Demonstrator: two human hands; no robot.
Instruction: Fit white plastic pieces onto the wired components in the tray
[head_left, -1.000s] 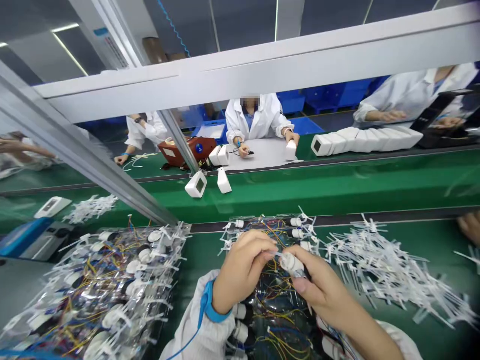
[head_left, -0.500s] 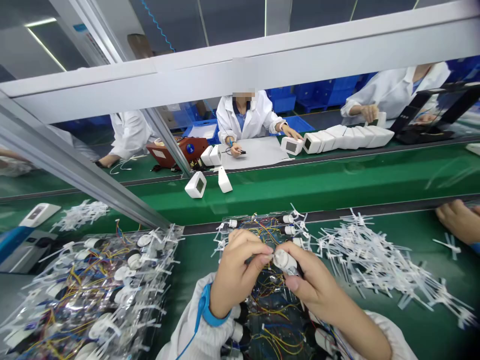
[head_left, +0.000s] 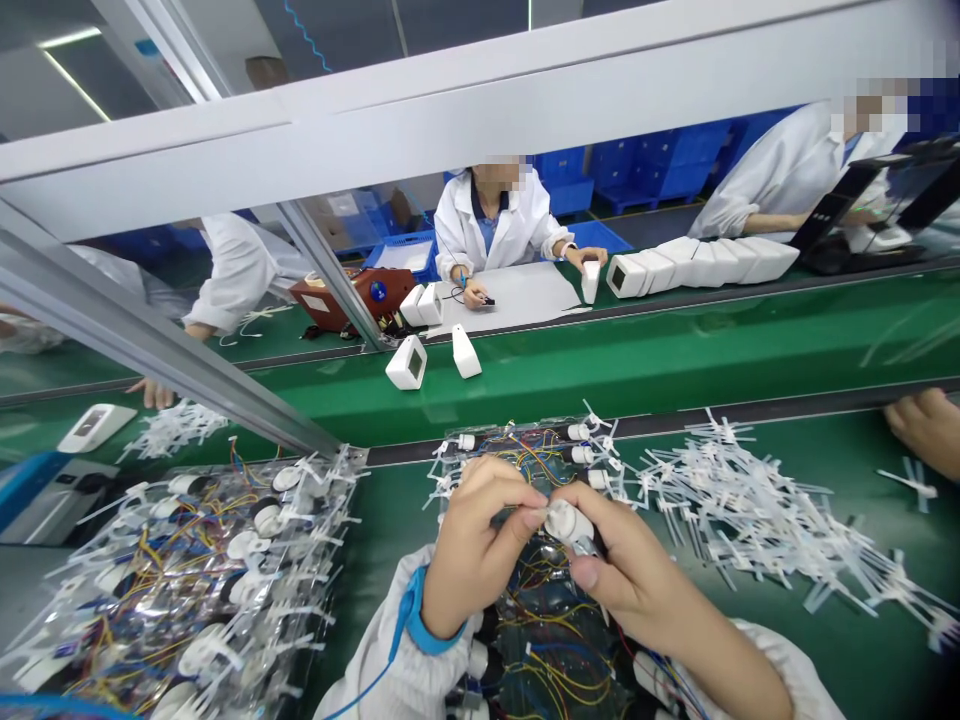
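Note:
My right hand (head_left: 626, 570) grips a small white cylindrical component (head_left: 568, 522) between thumb and fingers. My left hand (head_left: 480, 545) pinches at the component's left end, and what it holds there is mostly hidden by the fingertips. Thin wires run from the component down among my hands. Beneath them lies a clear plastic bag (head_left: 525, 590) of similar white components with coloured wires. A blue wrist strap (head_left: 415, 612) circles my left wrist, with its cord running down my sleeve.
A heap of white plastic ties (head_left: 757, 520) lies right on the green belt, beside a co-worker's hand (head_left: 926, 430). Another bag of wired components (head_left: 187, 585) sits left. Beyond a metal rail, white housings (head_left: 701, 262) line a further belt, where another person works at a grey mat.
My hands have barely moved and still hold the white component. The view has tilted slightly. Across the belt, the white housing under a co-worker's hand now stands upright, and the two nearer housings have shifted right.

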